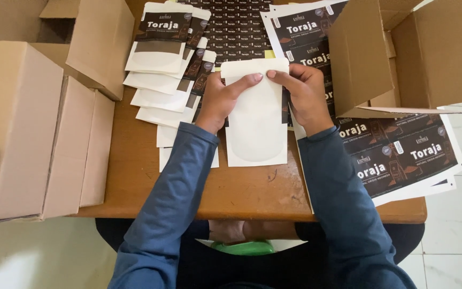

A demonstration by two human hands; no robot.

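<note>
A plain white stand-up pouch (256, 123) lies on the wooden table (199, 187) in front of me. My left hand (223, 99) grips its left edge with the fingers laid over its upper part. My right hand (303, 91) holds the upper right edge, and the fingertips of both hands nearly meet near the top. To the left, a fanned stack of white pouches (164, 69) lies overlapping, each with a dark brown label stuck on. Both arms wear blue sleeves.
Sheets of dark brown printed labels (402, 155) lie at right and a label sheet (239, 29) at the back centre. An open cardboard box (402, 53) stands at right. More cardboard boxes (33, 123) crowd the left side. White tiled floor shows below.
</note>
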